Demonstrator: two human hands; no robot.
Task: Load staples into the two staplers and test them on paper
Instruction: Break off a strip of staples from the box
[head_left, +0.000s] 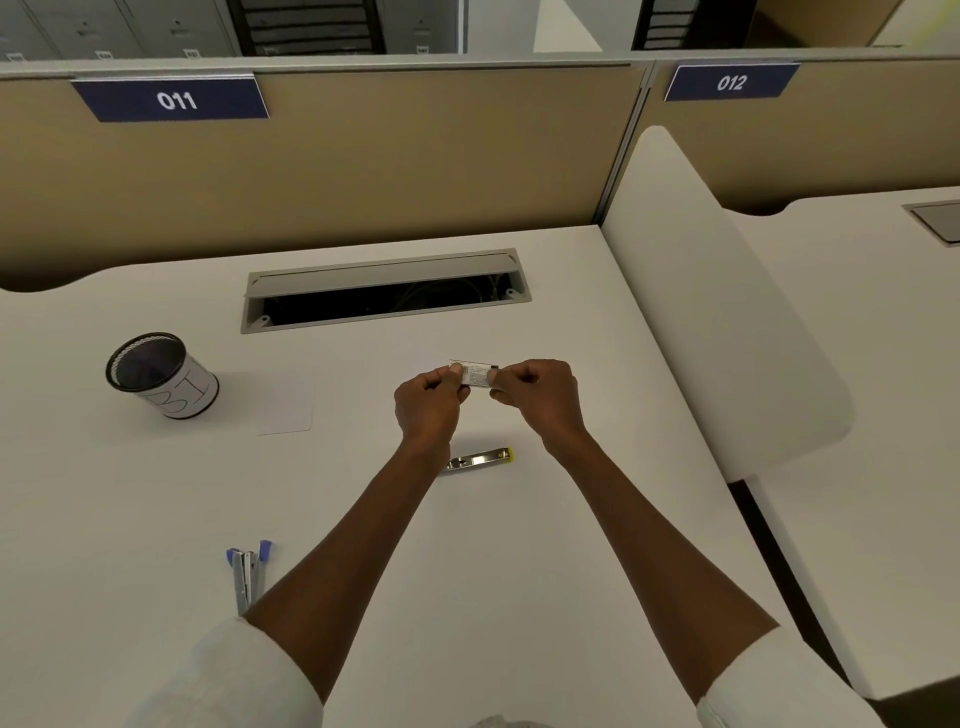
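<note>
— What do we count on the white desk (519, 571)?
— Two staplers: one blue-tipped metal stapler (247, 574), one yellow-tipped metal stapler (480, 460); one black mesh cup (161, 375), contents unclear.
— Our hands?
— Our left hand (427, 405) and right hand (537, 397) both pinch the small white staple box (475, 375).

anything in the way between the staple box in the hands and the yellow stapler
Nothing visible does. Both hands pinch the staple box above the desk, and the yellow stapler lies open just nearer, only bare desk between them.
</note>
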